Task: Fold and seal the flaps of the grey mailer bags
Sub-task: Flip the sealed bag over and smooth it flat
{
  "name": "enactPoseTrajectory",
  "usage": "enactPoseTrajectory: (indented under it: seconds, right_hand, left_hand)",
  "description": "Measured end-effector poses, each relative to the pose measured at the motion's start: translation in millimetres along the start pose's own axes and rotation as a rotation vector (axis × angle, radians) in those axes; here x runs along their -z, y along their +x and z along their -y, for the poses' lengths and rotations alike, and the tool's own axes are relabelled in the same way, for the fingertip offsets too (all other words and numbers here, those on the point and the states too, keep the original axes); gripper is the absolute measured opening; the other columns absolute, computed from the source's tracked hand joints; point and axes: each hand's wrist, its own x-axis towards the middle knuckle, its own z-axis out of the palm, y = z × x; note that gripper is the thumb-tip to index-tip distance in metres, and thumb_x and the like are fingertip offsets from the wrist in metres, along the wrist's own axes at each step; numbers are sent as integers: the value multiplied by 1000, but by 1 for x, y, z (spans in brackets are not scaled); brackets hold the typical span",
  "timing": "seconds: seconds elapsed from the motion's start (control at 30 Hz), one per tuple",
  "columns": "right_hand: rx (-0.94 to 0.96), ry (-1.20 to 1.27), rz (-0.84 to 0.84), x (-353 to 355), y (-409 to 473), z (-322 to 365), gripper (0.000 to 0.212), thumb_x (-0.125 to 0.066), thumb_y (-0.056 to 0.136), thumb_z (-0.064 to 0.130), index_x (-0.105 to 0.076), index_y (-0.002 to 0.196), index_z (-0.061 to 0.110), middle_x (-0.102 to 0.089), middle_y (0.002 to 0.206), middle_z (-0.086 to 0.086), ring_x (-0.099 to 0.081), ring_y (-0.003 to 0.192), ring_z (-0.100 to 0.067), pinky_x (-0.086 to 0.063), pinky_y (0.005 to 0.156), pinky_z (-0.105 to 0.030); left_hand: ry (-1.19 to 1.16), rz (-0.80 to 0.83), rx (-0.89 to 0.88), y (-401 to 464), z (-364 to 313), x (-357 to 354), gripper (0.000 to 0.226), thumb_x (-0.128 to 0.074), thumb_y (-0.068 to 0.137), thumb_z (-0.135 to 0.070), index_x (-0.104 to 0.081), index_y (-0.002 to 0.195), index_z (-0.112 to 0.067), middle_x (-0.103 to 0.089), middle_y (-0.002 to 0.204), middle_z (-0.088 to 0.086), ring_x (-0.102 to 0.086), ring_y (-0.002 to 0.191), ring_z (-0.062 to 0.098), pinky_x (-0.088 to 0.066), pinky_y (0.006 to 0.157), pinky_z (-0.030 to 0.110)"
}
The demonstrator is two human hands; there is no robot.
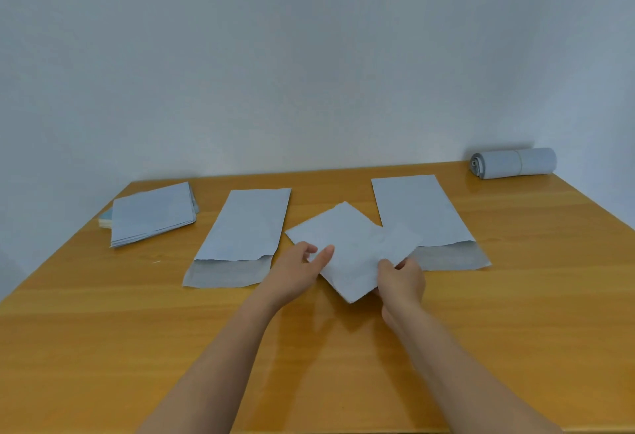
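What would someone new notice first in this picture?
Both hands, left hand and right hand, hold a grey mailer bag turned diagonally at the table's centre. Two open-flapped mailers flank it, and a rolled bundle sits far right.

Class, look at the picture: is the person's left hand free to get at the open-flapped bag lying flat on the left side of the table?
Probably yes. The left hand only pinches the held bag, and the flat bag lies right beside it on the table with nothing between.

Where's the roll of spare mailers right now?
The roll of mailers lies at the table's far right corner, against the wall, beyond the right flat mailer.
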Motion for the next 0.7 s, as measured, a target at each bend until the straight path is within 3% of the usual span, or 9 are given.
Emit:
enactPoseTrajectory:
  seconds: [0.1, 0.2, 0.27, 0.33, 0.4, 0.47, 0.6, 0.7]
  right_hand:
    - [-176, 7, 315, -1, -7, 1, 24, -52, 91, 3, -52, 113, 13, -64, 106, -10, -66, 88, -26, -60, 66, -37]
    - [-241, -259, 387, 7, -11, 10, 25, -58, 93, 22, -52, 111, 7, -71, 86, -18, -72, 70, -29, -61, 61, -35]
    - [-82, -573, 309, 15, -7, 11, 31, -53, 93, 35, -60, 95, 5, -72, 65, -10, -71, 59, -24, -60, 62, -33]
    - [178, -862, 158, 24, -1, 10, 37, -49, 91, 38, -61, 71, 9, -68, 57, 0, -66, 55, -20, -54, 57, -30]
    - [404, -957, -24, 30, 1, 6, 37, -51, 88, 35, -51, 59, 13, -56, 55, 2, -52, 50, -17, -42, 47, -27]
    - [546, -946, -132, 31, 1, 4, 34, -53, 88, 32, -49, 60, 13, -52, 57, 2, -48, 51, -14, -34, 45, -25]
    - [794, -783, 22, 20, 2, -2, 26, -56, 89, 28, -49, 66, 20, -52, 62, 7, -50, 59, -8, -38, 49, -23]
    - [779, -789, 177, 11, 6, -15, 24, -57, 90, 30, -50, 70, 19, -54, 65, 7, -52, 62, -10, -46, 54, -29]
  left_hand:
    - [27, -34, -10, 4, 0, 1, 64, -45, 86, -65, -52, 129, -18, -53, 132, -3, -49, 117, 12, -41, 92, 26]
    - [84, -15, 10, 6, 8, -1, 62, -49, 86, -63, -51, 129, -19, -55, 130, -1, -52, 113, 13, -44, 90, 26]
    - [113, 0, 14, 4, 14, -2, 61, -58, 84, -57, -49, 131, -19, -54, 128, -1, -52, 114, 14, -44, 88, 25]
    - [131, 6, -8, 4, 21, -3, 60, -67, 81, -49, -49, 131, -19, -54, 128, -2, -51, 112, 11, -42, 88, 23]
    - [133, -23, -33, 2, 28, -4, 58, -73, 79, -39, -51, 129, -20, -55, 127, -3, -49, 108, 8, -41, 87, 21]
    - [136, -92, -53, 0, 34, -7, 54, -76, 77, -33, -53, 125, -22, -55, 124, -6, -48, 107, 7, -42, 88, 21]
    - [102, -212, -122, -5, 42, -16, 48, -77, 76, -33, -56, 119, -27, -55, 115, -9, -52, 104, 9, -46, 87, 22]
    - [78, -203, -134, -7, 45, -21, 50, -79, 74, -34, -55, 117, -27, -55, 110, -10, -52, 96, 7, -43, 79, 16]
